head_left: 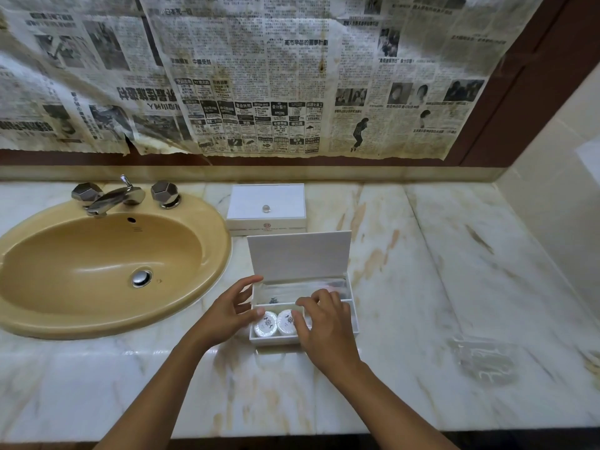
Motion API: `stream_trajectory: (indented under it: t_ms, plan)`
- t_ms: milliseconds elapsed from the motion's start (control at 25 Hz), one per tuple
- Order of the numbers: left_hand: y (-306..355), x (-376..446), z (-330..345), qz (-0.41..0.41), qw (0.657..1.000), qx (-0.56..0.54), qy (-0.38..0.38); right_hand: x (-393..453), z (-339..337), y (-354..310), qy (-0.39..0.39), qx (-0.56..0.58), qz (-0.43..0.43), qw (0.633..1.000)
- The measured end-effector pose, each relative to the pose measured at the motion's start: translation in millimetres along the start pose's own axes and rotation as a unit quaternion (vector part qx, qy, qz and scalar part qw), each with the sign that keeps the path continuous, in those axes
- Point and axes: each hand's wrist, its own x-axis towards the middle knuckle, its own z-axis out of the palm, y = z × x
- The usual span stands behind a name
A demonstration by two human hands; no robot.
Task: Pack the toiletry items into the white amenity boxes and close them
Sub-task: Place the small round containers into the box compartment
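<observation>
Setting: marble countertop (pixel 454 287) beside a tan oval sink (pixel 97 271) with a chrome tap (pixel 113 198); old newspaper sheets (pixel 259 76) cover the wall above.
Open box: white amenity box (pixel 354 323) stands near the counter's front edge, just right of the sink, its hinged lid (pixel 298 254) raised upright at the back.
Box interior: a divider splits it into a rear compartment and a front one; the rear holds clear-wrapped items (pixel 305 287) too blurred to identify.
Soaps: two round white wrapped soaps (pixel 265 324), each printed with a dark emblem, lie side by side in the front compartment, touching or nearly so.
Closed box: second white box (pixel 266 204) sits directly behind the open one, near the back wall, lid down, with a small clear knob (pixel 266 208) on top.
Left hand: left hand (pixel 227 315) rests against the open box's left wall, fingers loosely spread and holding nothing.
Right hand: right hand (pixel 324 323) lies over the right part of the front compartment, fingers bent downward into it beside the right-hand soap; whether they hold anything cannot be told.
Other: crumpled clear plastic wrapper (pixel 483 360) lies on the counter well to the right.
</observation>
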Motion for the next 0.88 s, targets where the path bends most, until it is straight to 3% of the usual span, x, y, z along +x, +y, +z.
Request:
stream_trajectory:
  t_ms: [640,880]
  plan:
    - [29,14,24,-0.065,0.995,-0.045,-0.062,-13,-6,27,0.024,0.023,0.039,0.999]
    - [41,13,27,-0.083,0.995,-0.026,-0.057,-11,-11,42,0.066,0.051,0.059,0.995]
